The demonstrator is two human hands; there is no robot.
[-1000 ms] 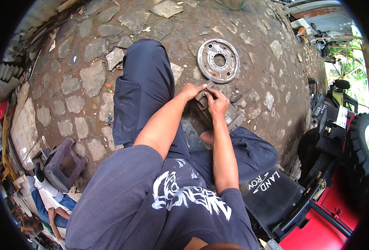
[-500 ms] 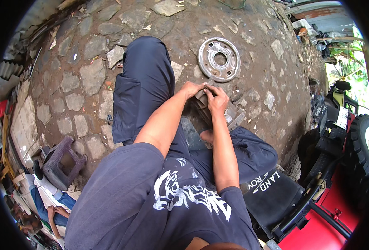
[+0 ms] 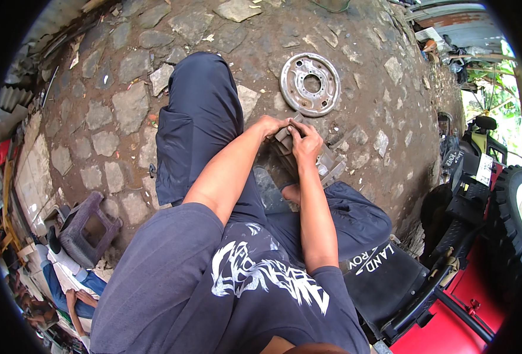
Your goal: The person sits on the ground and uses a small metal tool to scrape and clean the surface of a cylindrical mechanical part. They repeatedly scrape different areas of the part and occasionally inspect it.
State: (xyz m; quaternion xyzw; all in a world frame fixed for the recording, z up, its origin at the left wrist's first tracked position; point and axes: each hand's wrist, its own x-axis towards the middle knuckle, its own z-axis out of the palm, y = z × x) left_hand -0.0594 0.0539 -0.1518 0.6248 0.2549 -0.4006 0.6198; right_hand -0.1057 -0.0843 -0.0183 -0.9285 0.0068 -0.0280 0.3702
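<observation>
My left hand [image 3: 272,126] and my right hand [image 3: 307,143] meet in front of me, fingers pinched close together. Whatever small piece lies between the fingertips is too hidden to make out. Directly under them, on the ground between my legs, sits a rusty metal block [image 3: 284,144] with squared edges, possibly a vise. Its lower part is partly covered by my right hand and forearm. A flat grey metal part [image 3: 333,168] sticks out on the right of that hand. Just beyond my fingertips lies a round steel wheel disc [image 3: 311,85] with a large centre hole and several smaller holes.
Uneven stones set in dirt [image 3: 132,109] make up the ground. To the left, a dark plastic stool [image 3: 92,230] lies tipped near another seated person [image 3: 78,295]. On the right stand a red vehicle [image 3: 450,321], its black mudflap [image 3: 385,283] and a large tyre [image 3: 511,212].
My left knee and left arm have shifted slightly to the left. Both hands keep nearly the same place and pinch.
</observation>
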